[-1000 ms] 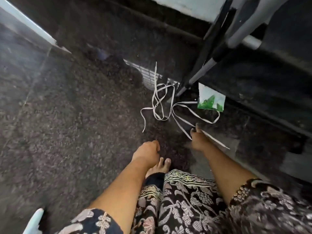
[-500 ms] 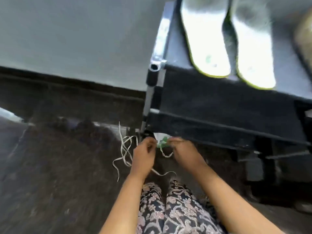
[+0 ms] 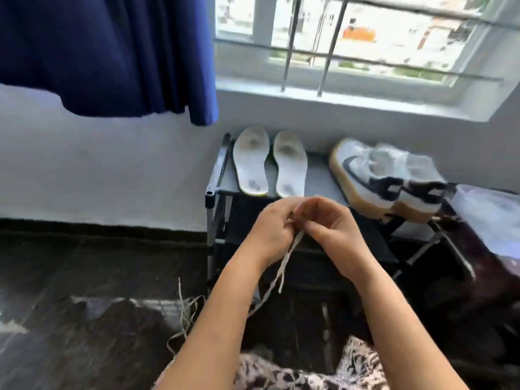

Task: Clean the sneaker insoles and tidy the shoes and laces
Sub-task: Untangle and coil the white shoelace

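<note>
My left hand (image 3: 274, 226) and my right hand (image 3: 327, 220) meet in front of the rack, both pinching a white shoelace (image 3: 284, 261) that hangs down between them toward the floor. Another tangle of white lace (image 3: 184, 315) lies on the dark floor at the lower left. Two white insoles (image 3: 251, 161) (image 3: 289, 164) lie side by side, heels toward me, on the top shelf of the black shoe rack (image 3: 318, 175). A pair of white sneakers with black marks and tan soles (image 3: 385, 178) lies on its side at the right of that shelf.
A dark blue curtain (image 3: 112, 54) hangs at the upper left above a white wall. A barred window (image 3: 357, 43) sits behind the rack. A dark piece of furniture with a clear plastic cover (image 3: 486, 218) stands at the right. My patterned trousers (image 3: 304, 372) fill the bottom edge.
The view has swung up from the floor to the rack and window. Both hands have risen from the floor with a lace pinched between them.
</note>
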